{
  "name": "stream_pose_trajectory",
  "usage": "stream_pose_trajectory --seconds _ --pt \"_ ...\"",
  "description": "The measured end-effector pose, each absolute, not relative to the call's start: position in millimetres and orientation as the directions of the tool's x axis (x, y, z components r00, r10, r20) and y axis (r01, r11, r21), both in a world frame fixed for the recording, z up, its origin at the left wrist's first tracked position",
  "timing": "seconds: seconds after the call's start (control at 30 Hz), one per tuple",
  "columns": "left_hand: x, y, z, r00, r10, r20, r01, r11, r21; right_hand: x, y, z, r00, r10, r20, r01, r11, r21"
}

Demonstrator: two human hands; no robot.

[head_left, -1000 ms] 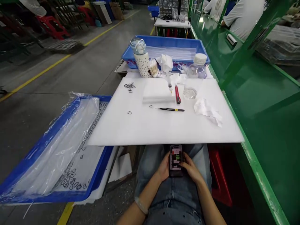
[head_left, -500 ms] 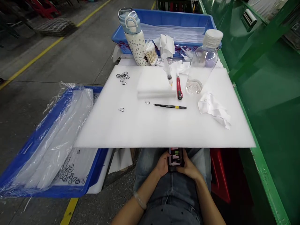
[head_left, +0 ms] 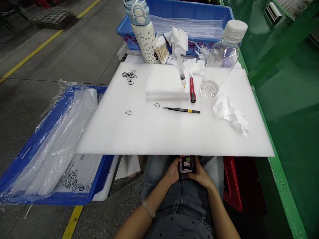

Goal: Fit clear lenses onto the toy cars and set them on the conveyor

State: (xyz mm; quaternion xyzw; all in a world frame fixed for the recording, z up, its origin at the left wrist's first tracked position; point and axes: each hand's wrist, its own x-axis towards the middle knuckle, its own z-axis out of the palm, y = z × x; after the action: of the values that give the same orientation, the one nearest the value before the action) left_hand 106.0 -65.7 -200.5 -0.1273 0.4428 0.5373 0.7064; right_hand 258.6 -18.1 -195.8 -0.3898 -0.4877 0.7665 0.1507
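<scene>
A dark phone (head_left: 186, 166) with a lit screen is held over my lap, just below the front edge of the white board (head_left: 149, 136). My left hand (head_left: 172, 171) grips its left side, and my right hand (head_left: 201, 174) grips its right side with the thumb at the lower screen. On the board lie black tweezers (head_left: 181, 110), a red cutter (head_left: 192, 89), a syringe (head_left: 181, 74), two single black rings and a small pile of rings (head_left: 129, 75). Neither hand touches these.
A spotted bottle (head_left: 146, 39), cotton swabs (head_left: 161, 51), a clear bottle (head_left: 219, 63) and crumpled tissue (head_left: 230, 113) stand or lie around the board. Behind is a blue bin (head_left: 189, 10); at left, a blue tray (head_left: 99, 186). A green wall (head_left: 294, 99) rises right.
The view has shifted slightly, so the things on the board appear a little higher. My right thumb has moved from the phone's edge onto the lower screen. Both hands still hold it.
</scene>
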Motion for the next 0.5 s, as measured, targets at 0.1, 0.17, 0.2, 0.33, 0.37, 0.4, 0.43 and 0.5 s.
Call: stream_pose_trajectory --seconds 0.1,0.17,0.2,0.33,0.37,0.4,0.43,0.5 --pt "106.1 -65.4 -199.4 0.030 0.653 -0.757 -0.871 0.388 0.300 258.7 -18.7 -196.0 -0.653 0.608 -0.452 0.141 -0.489 -0.861" --pt "105.9 -65.4 -198.6 0.035 0.653 -0.757 -0.870 0.392 0.298 258.7 -19.4 -196.7 -0.650 0.604 -0.461 0.136 -0.504 -0.853" --pt "105.7 -65.3 -198.3 0.036 0.652 -0.758 -0.869 0.395 0.298 258.7 -19.7 -197.1 -0.648 0.603 -0.466 0.134 -0.512 -0.849" --pt "105.5 -64.8 -197.7 0.038 0.647 -0.762 -0.864 0.404 0.300 257.9 -19.8 -197.3 -0.647 0.605 -0.465 0.131 -0.512 -0.849" --pt "105.5 -64.8 -197.6 0.035 0.648 -0.761 -0.864 0.402 0.302 257.7 -19.6 -196.8 -0.645 0.608 -0.463 0.130 -0.509 -0.851" --pt "105.5 -64.8 -197.7 0.034 0.649 -0.760 -0.864 0.402 0.304 257.6 -19.3 -196.2 -0.643 0.610 -0.463 0.131 -0.508 -0.851" --pt "105.4 -65.1 -197.9 0.035 0.650 -0.759 -0.862 0.404 0.305 257.6 -19.1 -195.5 -0.641 0.610 -0.466 0.133 -0.510 -0.850" --pt "105.1 -65.8 -198.6 0.043 0.650 -0.758 -0.857 0.414 0.306 257.8 -18.7 -194.3 -0.638 0.605 -0.476 0.139 -0.518 -0.844"
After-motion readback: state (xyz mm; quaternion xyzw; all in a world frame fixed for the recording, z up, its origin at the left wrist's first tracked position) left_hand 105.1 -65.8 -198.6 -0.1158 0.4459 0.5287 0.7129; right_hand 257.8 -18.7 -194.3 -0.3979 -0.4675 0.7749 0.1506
